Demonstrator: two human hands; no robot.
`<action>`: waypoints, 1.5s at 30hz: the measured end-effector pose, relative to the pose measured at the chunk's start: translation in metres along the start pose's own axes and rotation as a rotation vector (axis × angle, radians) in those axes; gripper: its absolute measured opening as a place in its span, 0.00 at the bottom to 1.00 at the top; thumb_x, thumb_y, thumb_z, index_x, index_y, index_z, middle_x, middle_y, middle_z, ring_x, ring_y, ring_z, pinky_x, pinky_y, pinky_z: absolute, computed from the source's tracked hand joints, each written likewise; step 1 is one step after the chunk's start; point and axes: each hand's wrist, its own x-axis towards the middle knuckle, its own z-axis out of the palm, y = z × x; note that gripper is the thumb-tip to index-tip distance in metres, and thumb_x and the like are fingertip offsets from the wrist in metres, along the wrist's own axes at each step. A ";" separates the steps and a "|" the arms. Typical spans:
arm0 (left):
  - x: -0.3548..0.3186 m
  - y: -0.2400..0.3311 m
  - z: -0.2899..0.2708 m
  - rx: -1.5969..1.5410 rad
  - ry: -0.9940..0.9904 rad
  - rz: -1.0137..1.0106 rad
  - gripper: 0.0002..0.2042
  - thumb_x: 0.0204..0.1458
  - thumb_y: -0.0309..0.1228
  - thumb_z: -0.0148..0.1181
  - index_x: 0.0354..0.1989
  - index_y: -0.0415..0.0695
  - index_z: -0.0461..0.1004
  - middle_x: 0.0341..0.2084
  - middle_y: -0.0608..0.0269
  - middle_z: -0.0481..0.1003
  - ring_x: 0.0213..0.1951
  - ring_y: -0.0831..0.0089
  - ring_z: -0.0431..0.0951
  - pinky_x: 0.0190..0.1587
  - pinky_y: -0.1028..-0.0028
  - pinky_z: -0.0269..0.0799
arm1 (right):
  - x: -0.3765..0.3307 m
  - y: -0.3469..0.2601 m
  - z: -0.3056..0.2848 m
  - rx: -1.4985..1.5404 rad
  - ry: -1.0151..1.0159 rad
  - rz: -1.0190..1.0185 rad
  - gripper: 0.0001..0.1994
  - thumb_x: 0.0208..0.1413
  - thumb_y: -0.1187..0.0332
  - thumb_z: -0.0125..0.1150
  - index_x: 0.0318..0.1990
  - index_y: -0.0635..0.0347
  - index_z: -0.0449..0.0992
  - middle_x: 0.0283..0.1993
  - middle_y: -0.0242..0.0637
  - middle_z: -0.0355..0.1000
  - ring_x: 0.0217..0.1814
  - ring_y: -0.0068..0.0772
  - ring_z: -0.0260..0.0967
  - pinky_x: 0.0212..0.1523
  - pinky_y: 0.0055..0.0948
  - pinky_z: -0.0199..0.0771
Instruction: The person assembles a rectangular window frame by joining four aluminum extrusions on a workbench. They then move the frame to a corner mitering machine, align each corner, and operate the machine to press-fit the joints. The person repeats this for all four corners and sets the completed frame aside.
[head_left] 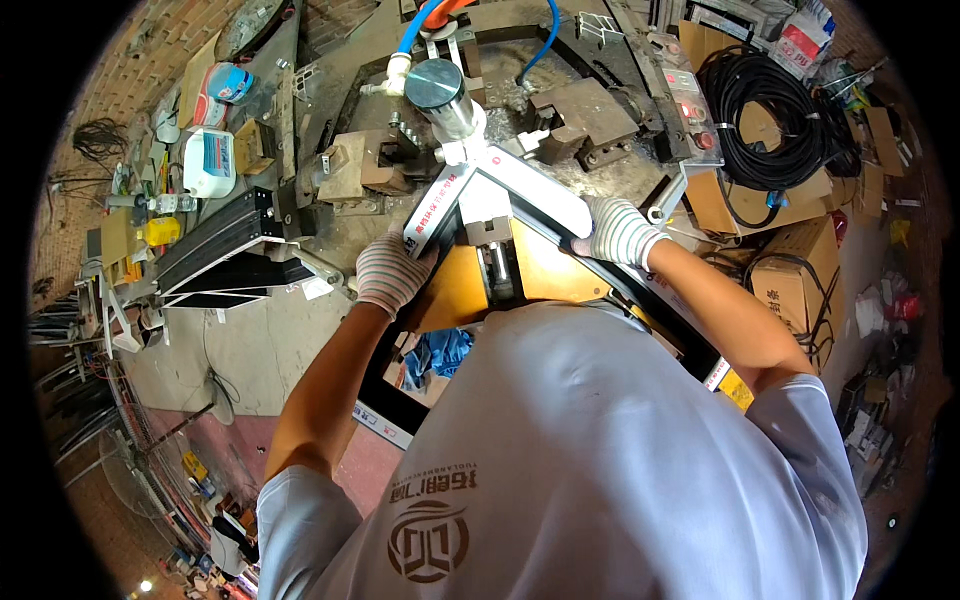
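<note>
Dark metal frame profiles covered with white printed film form a frame [540, 187], whose corner lies beneath the upright silver cylinder [447, 105] of a machine. My left hand [393, 272], in a white striped knit glove, is closed round the frame's left bar. On the right bar, my right hand [620, 232] grips in a matching glove, its fingers partly hidden behind the profile. Between the two bars sits a gold-coloured plate [557, 268] with a dark metal slide [497, 262] at its middle. My torso covers much of the frame's near part.
Steel blocks [588, 112] stand on the machine bed beyond the corner. A control box [692, 115] with a red button is at the right, beside coiled black hose [768, 120]. At left are a white jug [209, 163] and stacked black profiles [222, 240]. A cardboard box [797, 280] lies right.
</note>
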 end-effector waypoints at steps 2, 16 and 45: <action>-0.002 -0.003 0.003 0.001 0.023 0.020 0.27 0.51 0.48 0.70 0.50 0.39 0.75 0.36 0.43 0.82 0.40 0.47 0.83 0.44 0.59 0.79 | -0.004 -0.002 0.000 0.006 -0.003 0.004 0.39 0.43 0.51 0.75 0.56 0.76 0.74 0.44 0.64 0.79 0.48 0.60 0.79 0.52 0.44 0.78; -0.017 0.004 -0.004 0.070 0.052 -0.003 0.26 0.51 0.51 0.67 0.46 0.39 0.74 0.35 0.43 0.82 0.41 0.46 0.83 0.46 0.57 0.78 | -0.022 -0.011 -0.007 0.009 0.014 -0.015 0.36 0.43 0.51 0.76 0.52 0.74 0.76 0.43 0.62 0.79 0.47 0.59 0.80 0.51 0.45 0.78; -0.031 0.013 -0.008 0.099 0.079 -0.013 0.28 0.51 0.51 0.66 0.48 0.38 0.75 0.36 0.44 0.83 0.41 0.50 0.84 0.47 0.60 0.79 | -0.031 -0.011 -0.007 -0.001 -0.007 -0.023 0.36 0.43 0.52 0.76 0.55 0.71 0.77 0.47 0.61 0.79 0.53 0.58 0.78 0.56 0.43 0.77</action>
